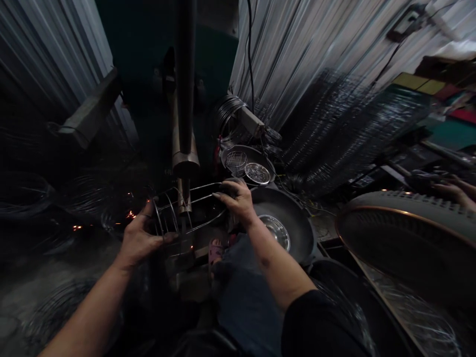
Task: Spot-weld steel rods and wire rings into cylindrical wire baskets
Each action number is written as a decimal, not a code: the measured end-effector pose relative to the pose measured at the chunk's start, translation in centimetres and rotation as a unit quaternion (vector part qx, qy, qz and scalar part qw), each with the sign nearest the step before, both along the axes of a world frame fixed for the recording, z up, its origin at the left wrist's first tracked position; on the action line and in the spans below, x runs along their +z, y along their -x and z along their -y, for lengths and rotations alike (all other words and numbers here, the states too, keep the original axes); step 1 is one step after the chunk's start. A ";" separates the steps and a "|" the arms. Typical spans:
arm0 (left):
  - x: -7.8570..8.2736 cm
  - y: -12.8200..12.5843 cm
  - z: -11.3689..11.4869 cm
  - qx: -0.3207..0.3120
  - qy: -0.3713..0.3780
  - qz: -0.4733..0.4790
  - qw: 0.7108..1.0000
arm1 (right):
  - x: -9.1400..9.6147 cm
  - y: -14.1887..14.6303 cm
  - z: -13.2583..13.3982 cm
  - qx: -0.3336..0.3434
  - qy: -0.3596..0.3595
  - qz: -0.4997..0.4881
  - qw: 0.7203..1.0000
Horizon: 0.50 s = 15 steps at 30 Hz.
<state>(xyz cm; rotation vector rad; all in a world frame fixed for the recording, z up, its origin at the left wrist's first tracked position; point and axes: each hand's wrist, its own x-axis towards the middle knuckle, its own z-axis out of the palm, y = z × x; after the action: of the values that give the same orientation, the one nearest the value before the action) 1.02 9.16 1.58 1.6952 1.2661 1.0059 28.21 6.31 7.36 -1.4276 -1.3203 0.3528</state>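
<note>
Between both hands is a wire frame (203, 197) made of thin metal rods, with curved hoops at its left end. My left hand (139, 233) is closed on the hooped end, thumb and fingers on either side of it. At the opposite end, my right hand (240, 201) pinches the rods with its fingertips. The frame surrounds the narrow metal tip (184, 198) of an upright machine column (185, 89), which looks like a spot welder. Whether wire and tip touch, I cannot tell. Small orange sparks (130, 214) glow beside my left hand.
A dark round basin (301, 233) stands on the right, holding a shiny metal bowl (277, 230). Behind it, a smaller pan (228, 151) contains wire pieces and a dish (258, 173). A round fan-like object (405, 238) is farther right, near another person's hand (455, 191). Wire coils (232, 111) lie behind.
</note>
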 end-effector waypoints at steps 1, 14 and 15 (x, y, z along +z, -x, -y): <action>0.2 0.5 1.3 -0.002 -0.011 -0.028 1.000 | -0.2 0.4 1.6 -0.021 0.003 -0.036 0.999; -2.7 4.8 11.5 0.034 0.229 -0.090 0.969 | -7.5 10.2 14.4 0.261 0.369 -0.361 0.815; -2.5 5.4 11.7 0.012 0.166 -0.127 0.978 | -7.1 9.9 13.6 0.240 0.370 -0.394 0.806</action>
<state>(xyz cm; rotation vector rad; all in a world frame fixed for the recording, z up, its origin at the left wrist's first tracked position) -4.41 -2.52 -0.91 1.5807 1.5279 0.5602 18.26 -7.27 0.22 -1.2560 -0.8131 1.7580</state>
